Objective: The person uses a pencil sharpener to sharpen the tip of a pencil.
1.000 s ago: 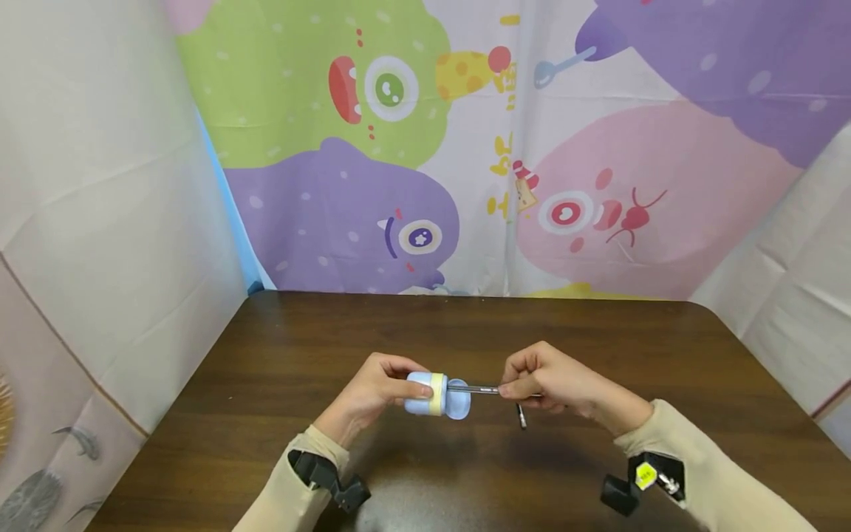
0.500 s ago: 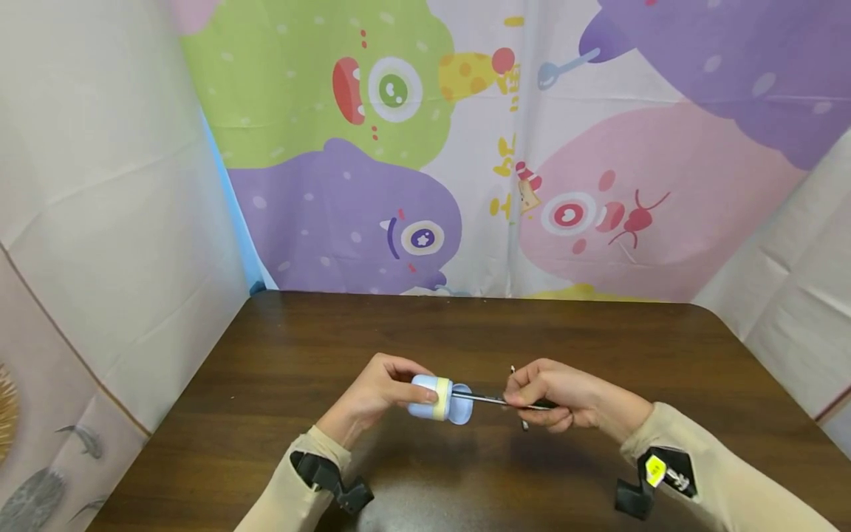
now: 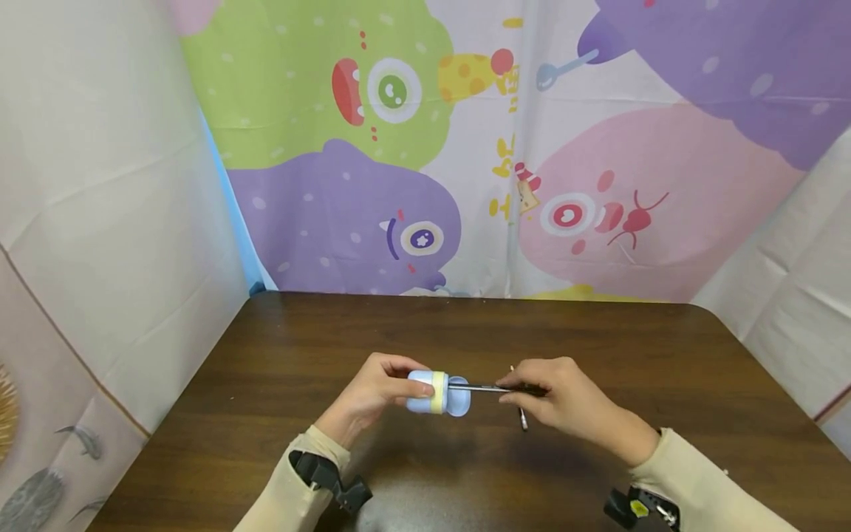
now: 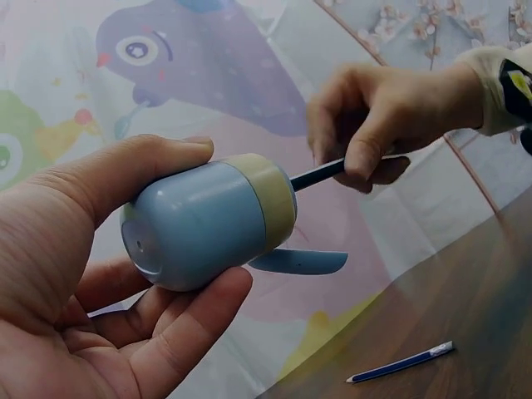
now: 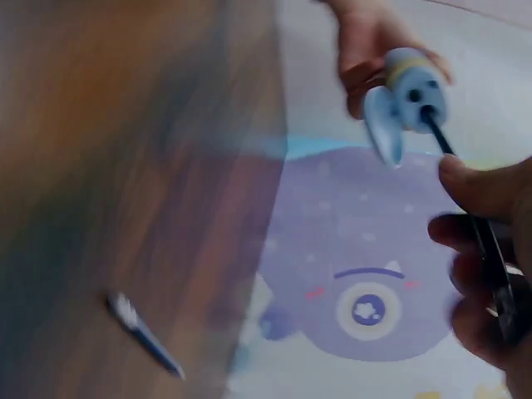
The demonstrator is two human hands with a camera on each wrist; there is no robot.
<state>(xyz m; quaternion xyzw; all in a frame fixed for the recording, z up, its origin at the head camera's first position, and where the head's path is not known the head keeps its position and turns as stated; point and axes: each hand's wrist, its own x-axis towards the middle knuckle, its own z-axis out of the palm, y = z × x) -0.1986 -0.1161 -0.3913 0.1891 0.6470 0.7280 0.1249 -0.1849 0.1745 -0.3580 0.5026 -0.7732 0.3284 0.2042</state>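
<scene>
My left hand (image 3: 372,393) grips a small light-blue pencil sharpener (image 4: 199,223) with a pale yellow band, held sideways above the table. Its blue flap lid (image 4: 303,261) hangs open at the end facing right. That end has several dark holes, visible in the right wrist view. A dark pencil (image 3: 473,388) has its tip in one of them. My right hand (image 3: 572,403) pinches this pencil between thumb and fingers. Beyond and below the right hand, a second pencil (image 4: 399,363), dark blue with a whitish end, lies on the table.
The brown wooden table (image 3: 319,336) stretches out under both hands. A curtain with cartoon monsters (image 3: 399,222) hangs behind its far edge. Pale cloth walls (image 3: 120,133) stand at the left and right.
My right hand has twisted about the pencil, its fingers rolling under and then back over it. The sharpener tilted slightly and came level again in my left hand. The pencil stays in the hole.
</scene>
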